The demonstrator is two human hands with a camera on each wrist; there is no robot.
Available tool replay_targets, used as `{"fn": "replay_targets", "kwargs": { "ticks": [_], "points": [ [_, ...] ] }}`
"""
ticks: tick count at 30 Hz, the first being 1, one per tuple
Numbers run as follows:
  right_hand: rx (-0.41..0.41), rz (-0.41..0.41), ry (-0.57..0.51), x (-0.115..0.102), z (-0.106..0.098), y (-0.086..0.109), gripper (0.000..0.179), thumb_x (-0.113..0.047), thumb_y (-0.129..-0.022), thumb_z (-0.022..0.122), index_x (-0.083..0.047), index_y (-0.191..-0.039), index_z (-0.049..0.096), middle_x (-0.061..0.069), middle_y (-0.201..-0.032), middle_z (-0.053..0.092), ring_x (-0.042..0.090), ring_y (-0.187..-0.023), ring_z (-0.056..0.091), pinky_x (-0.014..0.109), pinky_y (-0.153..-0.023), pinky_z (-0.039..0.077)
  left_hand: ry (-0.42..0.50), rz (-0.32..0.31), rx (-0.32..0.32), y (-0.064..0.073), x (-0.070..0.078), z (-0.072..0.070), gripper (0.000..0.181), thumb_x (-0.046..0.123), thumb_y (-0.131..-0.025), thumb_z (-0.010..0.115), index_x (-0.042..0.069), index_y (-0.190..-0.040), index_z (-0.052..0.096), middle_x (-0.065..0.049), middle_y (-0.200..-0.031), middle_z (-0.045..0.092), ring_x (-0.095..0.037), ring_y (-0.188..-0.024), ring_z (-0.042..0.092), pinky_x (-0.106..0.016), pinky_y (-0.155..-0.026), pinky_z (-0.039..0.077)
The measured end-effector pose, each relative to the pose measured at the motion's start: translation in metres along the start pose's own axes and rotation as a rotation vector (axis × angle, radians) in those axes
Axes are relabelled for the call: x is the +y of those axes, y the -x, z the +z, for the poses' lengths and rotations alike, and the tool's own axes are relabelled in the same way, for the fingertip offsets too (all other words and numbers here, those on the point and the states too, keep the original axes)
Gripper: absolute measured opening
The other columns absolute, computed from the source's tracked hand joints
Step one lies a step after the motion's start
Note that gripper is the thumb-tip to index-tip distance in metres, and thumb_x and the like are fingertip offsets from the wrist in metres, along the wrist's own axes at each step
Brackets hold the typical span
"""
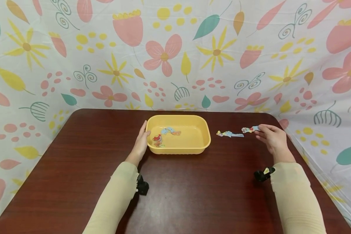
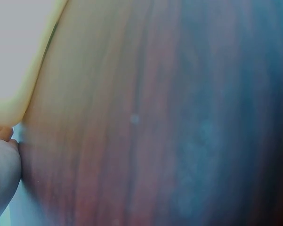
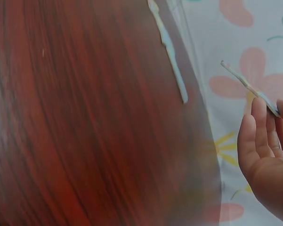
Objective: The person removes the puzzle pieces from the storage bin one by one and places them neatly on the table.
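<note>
A yellow plastic basin stands towards the far side of the table. My left hand grips its left side, thumb over the rim and fingers along the outer wall. Several small printed cutouts lie inside at its left end. Away to the right of the basin, my right hand pinches a thin flat printed cutout by its light-blue end, raised over the table in the right wrist view. A similar cutout with a long blue strip lies flat on the table between basin and right hand.
The dark red-brown wooden table has rounded far corners. A white cloth printed with flowers and leaves hangs behind it and along both sides. Each wrist carries a small black camera; the right one sits low over the table.
</note>
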State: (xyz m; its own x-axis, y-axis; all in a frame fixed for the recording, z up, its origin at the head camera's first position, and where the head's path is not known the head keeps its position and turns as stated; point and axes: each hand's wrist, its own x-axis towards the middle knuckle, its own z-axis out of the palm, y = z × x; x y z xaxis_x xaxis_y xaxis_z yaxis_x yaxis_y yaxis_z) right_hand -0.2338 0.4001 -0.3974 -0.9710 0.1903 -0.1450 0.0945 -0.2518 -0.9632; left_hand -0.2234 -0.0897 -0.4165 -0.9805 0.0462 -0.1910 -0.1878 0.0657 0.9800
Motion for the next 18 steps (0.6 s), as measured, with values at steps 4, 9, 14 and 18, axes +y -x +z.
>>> {"fn": "replay_targets", "kwargs": {
  "ticks": [4,9,14,18],
  "points": [
    [0.042,0.038,0.071,0.001,-0.008,-0.002,0.005,-0.014,-0.088,0.065,-0.016,-0.090,0.069,-0.005,-0.083,0.067,0.009,-0.073,0.070,0.025,-0.065,0.057,-0.012,0.008,-0.004,0.004,0.003,0.001,0.058,0.019,-0.100,0.030,0.028,-0.154,0.009,0.003,-0.160,0.003,-0.021,-0.147,0.001,-0.045,-0.118,0.011],
    [0.079,0.062,0.093,0.005,-0.015,-0.005,0.005,-0.015,-0.087,0.065,-0.017,-0.087,0.069,-0.007,-0.082,0.066,0.009,-0.072,0.070,0.025,-0.065,0.057,-0.024,0.010,-0.006,0.005,0.003,0.000,0.058,0.020,-0.100,0.030,0.029,-0.153,0.009,0.004,-0.160,0.003,-0.020,-0.147,0.001,-0.045,-0.118,0.010],
    [0.096,0.065,0.109,0.009,-0.019,-0.008,0.008,-0.014,-0.088,0.064,-0.019,-0.083,0.069,-0.009,-0.080,0.067,0.008,-0.070,0.070,0.024,-0.064,0.056,-0.026,0.006,-0.007,0.005,0.003,0.001,0.058,0.020,-0.100,0.031,0.030,-0.153,0.009,0.005,-0.160,0.003,-0.020,-0.147,0.002,-0.044,-0.118,0.010],
    [0.084,0.066,0.118,0.012,-0.022,-0.011,0.012,-0.013,-0.089,0.063,-0.020,-0.082,0.069,-0.010,-0.079,0.067,0.007,-0.069,0.070,0.023,-0.063,0.056,-0.022,0.006,-0.004,0.004,0.003,0.001,0.058,0.019,-0.100,0.031,0.029,-0.153,0.010,0.005,-0.160,0.004,-0.020,-0.147,0.002,-0.044,-0.118,0.010]
  ]
}}
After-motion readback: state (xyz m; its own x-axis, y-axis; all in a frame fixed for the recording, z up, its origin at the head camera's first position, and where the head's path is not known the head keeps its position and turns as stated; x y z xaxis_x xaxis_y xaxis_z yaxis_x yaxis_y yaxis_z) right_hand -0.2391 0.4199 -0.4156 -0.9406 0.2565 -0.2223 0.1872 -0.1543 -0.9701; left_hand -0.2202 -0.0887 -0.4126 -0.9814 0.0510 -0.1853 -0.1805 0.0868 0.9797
